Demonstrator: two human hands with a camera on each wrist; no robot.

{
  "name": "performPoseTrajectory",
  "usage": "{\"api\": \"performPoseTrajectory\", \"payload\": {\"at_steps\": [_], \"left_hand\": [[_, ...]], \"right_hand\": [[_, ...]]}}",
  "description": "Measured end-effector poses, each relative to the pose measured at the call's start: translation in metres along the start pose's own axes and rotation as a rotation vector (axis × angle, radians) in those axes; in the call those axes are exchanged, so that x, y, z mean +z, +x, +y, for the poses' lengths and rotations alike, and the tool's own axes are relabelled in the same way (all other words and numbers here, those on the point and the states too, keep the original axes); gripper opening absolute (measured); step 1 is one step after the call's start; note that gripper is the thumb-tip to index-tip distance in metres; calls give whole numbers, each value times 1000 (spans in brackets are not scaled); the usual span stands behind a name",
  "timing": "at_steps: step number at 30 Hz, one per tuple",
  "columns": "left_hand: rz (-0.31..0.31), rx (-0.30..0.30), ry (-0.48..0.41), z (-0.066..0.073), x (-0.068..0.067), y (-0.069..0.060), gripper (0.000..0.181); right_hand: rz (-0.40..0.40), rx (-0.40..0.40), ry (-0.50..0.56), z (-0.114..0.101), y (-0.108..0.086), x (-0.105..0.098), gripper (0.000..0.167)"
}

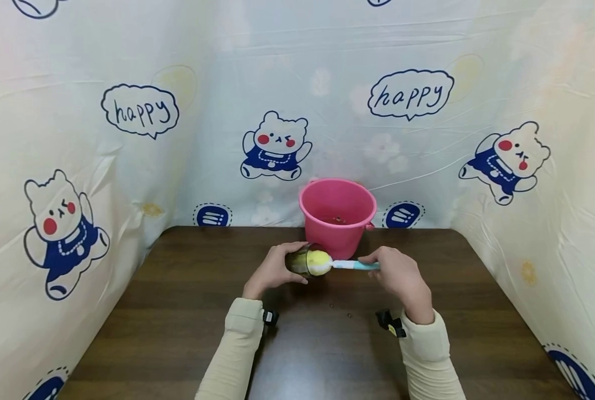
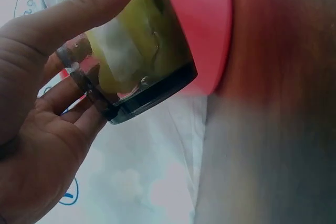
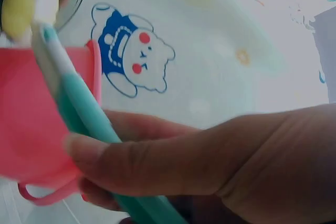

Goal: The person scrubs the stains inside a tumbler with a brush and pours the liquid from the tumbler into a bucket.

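Note:
My left hand [image 1: 272, 269] holds a dark tinted glass cup [image 1: 297, 262] on its side, with the mouth facing right. Thumb and fingers curl round its wall, as the left wrist view shows. Inside the cup sits the yellow and white sponge head of a cup brush [image 1: 319, 263], partly sticking out of the mouth. From the right, my right hand [image 1: 401, 276] grips the brush's teal and white handle [image 3: 84, 103], the thumb laid along it. Both hands are above the table, just in front of a pink bucket [image 1: 336, 236].
The bucket stands at the back edge of the dark wooden table [image 1: 187, 311], with some small bits or drops inside. A few small drops [image 1: 349, 315] lie on the tabletop. A printed curtain [image 1: 202, 166] surrounds the table at the back and sides.

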State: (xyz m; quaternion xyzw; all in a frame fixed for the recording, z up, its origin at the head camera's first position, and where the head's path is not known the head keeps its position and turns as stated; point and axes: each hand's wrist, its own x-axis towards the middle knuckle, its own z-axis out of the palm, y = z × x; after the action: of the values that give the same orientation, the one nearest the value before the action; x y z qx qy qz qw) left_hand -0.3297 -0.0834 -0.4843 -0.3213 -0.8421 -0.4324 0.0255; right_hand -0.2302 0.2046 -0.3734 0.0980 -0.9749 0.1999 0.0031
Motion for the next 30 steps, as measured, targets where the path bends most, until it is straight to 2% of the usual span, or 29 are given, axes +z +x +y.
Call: {"api": "performPoseTrajectory", "payload": {"at_steps": [3, 5, 7, 9, 12, 17, 23, 28, 30], "left_hand": [[-7, -24, 2, 0, 2, 1, 86], [-1, -34, -1, 0, 3, 0, 87], [-3, -34, -5, 0, 2, -1, 87], [-10, -34, -9, 1, 2, -2, 86], [-18, -24, -14, 1, 2, -2, 85], [-10, -35, -12, 1, 2, 1, 86], [-7, -32, 9, 1, 2, 0, 87], [-14, -21, 12, 1, 0, -1, 87], [-16, -26, 5, 1, 0, -1, 87]], "right_hand": [[83, -26, -58, -3, 0, 2, 31], [95, -41, -62, -5, 0, 3, 31], [58, -63, -44, -5, -2, 1, 31], [-20, -68, 1, -3, -3, -1, 30], [-100, -37, 55, 3, -2, -4, 28], [-92, -2, 50, 9, -1, -7, 23], [-99, -65, 48, 10, -2, -14, 22], [-126, -118, 111, 19, -5, -20, 24], [-129, -103, 123, 23, -6, -21, 26]]}}
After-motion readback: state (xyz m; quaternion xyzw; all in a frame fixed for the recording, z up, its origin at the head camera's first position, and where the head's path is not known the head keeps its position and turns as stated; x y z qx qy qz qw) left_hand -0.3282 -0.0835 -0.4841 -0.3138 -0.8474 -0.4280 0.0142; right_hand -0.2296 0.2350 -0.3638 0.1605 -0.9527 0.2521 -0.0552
